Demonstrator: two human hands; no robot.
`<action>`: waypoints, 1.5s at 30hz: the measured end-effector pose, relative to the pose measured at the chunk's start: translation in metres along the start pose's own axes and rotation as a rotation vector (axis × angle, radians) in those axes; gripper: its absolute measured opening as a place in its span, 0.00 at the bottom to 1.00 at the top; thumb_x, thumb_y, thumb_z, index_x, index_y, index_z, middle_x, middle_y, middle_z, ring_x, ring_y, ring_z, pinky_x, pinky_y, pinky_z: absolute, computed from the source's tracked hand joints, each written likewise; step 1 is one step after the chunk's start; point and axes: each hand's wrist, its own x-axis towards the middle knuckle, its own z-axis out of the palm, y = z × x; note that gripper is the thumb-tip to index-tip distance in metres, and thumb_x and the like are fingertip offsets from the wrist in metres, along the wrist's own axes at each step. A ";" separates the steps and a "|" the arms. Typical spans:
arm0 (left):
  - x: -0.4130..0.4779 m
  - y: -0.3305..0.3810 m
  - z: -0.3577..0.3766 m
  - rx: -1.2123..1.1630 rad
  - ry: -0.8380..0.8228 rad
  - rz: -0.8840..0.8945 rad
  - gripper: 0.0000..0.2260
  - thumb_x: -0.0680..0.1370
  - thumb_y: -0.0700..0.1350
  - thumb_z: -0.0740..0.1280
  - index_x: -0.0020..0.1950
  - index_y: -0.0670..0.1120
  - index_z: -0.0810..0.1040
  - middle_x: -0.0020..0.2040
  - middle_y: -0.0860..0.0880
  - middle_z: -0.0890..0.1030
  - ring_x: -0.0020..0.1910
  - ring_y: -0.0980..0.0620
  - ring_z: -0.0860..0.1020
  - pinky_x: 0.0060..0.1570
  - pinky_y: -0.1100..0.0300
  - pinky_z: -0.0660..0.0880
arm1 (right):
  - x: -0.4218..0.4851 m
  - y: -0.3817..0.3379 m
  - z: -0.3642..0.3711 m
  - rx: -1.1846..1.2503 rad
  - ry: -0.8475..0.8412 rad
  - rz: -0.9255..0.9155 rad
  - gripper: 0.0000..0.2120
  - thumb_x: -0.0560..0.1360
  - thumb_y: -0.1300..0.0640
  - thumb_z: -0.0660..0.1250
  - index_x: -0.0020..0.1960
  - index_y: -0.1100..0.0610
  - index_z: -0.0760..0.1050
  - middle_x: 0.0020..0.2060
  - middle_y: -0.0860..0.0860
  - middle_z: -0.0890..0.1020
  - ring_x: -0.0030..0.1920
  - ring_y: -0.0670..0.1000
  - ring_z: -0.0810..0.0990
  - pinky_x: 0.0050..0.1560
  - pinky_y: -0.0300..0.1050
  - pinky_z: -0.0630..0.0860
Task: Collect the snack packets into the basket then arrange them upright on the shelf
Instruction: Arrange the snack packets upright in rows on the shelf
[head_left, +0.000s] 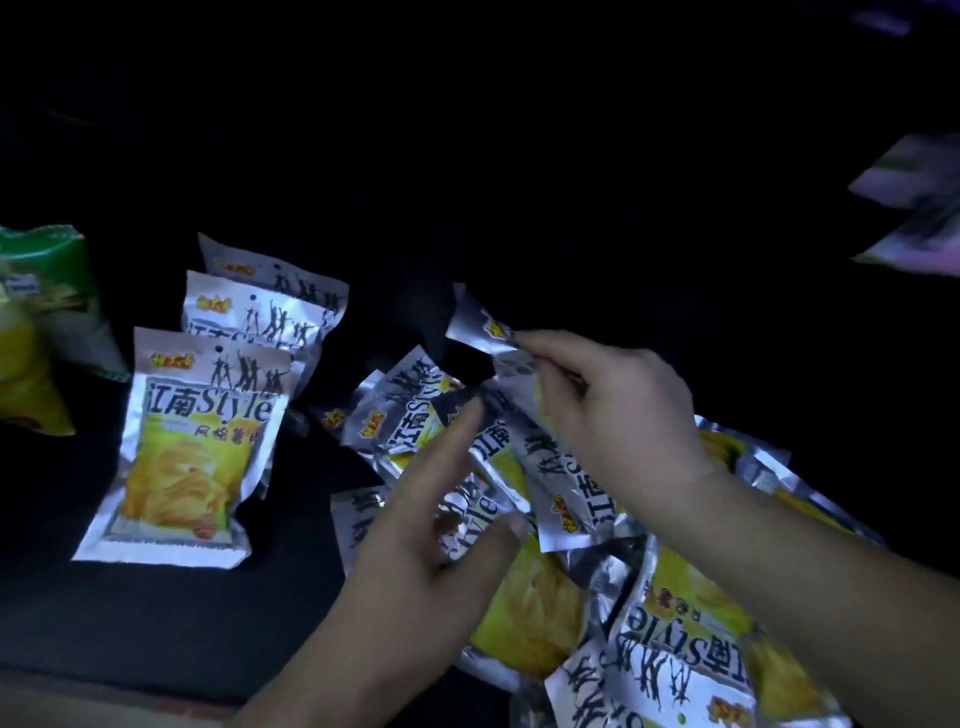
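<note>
Three silver and yellow snack packets (192, 441) stand upright in a row on the dark shelf (130, 623) at the left. A loose heap of the same packets (675, 649) fills the lower right; what holds the heap is hidden in the dark. My right hand (613, 405) pinches one packet (483, 327) by its top edge, lifted above the heap. Fingers straight, my left hand (431, 525) touches the packets at the heap's near-left side.
Green and yellow bags (36, 322) stand at the far left of the shelf. A blurred pale packet (919, 202) shows at the right edge. The back of the shelf is black and unreadable. A pale shelf edge (78, 696) runs along the bottom left.
</note>
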 end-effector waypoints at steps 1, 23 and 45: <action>0.003 0.012 -0.003 0.003 -0.020 0.030 0.34 0.75 0.54 0.71 0.71 0.80 0.56 0.73 0.78 0.60 0.72 0.75 0.62 0.62 0.65 0.71 | 0.003 -0.016 -0.003 0.094 -0.004 0.036 0.13 0.80 0.52 0.67 0.61 0.39 0.81 0.32 0.42 0.82 0.35 0.46 0.82 0.35 0.45 0.77; -0.044 -0.056 -0.186 -0.009 0.582 -0.165 0.30 0.74 0.35 0.71 0.68 0.64 0.75 0.47 0.50 0.86 0.37 0.52 0.81 0.36 0.52 0.81 | -0.014 -0.163 0.154 0.977 -0.516 0.622 0.18 0.70 0.58 0.80 0.54 0.41 0.81 0.57 0.39 0.81 0.56 0.36 0.78 0.61 0.50 0.78; -0.057 -0.120 -0.199 0.939 0.421 -0.260 0.41 0.71 0.58 0.70 0.80 0.67 0.52 0.83 0.47 0.50 0.77 0.43 0.57 0.69 0.51 0.68 | -0.020 -0.181 0.224 0.715 -0.399 0.404 0.09 0.73 0.54 0.77 0.47 0.45 0.78 0.53 0.43 0.72 0.48 0.33 0.73 0.39 0.22 0.68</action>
